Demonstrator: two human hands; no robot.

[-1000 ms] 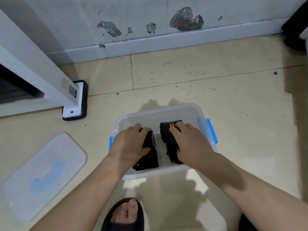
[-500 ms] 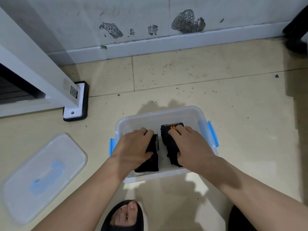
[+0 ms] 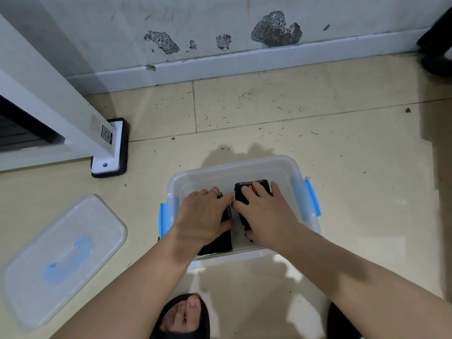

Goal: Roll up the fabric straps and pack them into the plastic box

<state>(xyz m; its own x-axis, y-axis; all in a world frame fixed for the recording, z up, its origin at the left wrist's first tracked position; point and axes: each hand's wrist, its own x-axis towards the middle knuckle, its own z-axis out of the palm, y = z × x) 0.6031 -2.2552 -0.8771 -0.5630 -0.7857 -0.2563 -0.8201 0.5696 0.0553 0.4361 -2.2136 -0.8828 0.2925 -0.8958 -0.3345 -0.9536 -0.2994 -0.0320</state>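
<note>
Translucent plastic box [image 3: 297, 168], blue latches at its left and right edges, set on tiled floor [image 3: 342, 148]; lid off, so contents reachable from above.

Head view only:
- Left strap roll [image 3: 223, 243], black fabric, lying along the box's near-left part under the left hand [image 3: 201, 218]; fingers laid over it, thumb curled against its side, apparently pressing to keep the coil from springing loose.
- Right strap roll [image 3: 252, 185], black with orange mark and white lettering, toward the box's middle and far edge; right hand [image 3: 265, 216] covering it, fingers spread flat, thumb tucked at its near end.
- Rolls just beside each other, likely to save room.
- Clear lid [image 3: 31, 277], blue handle, well apart to the box's left.
</note>
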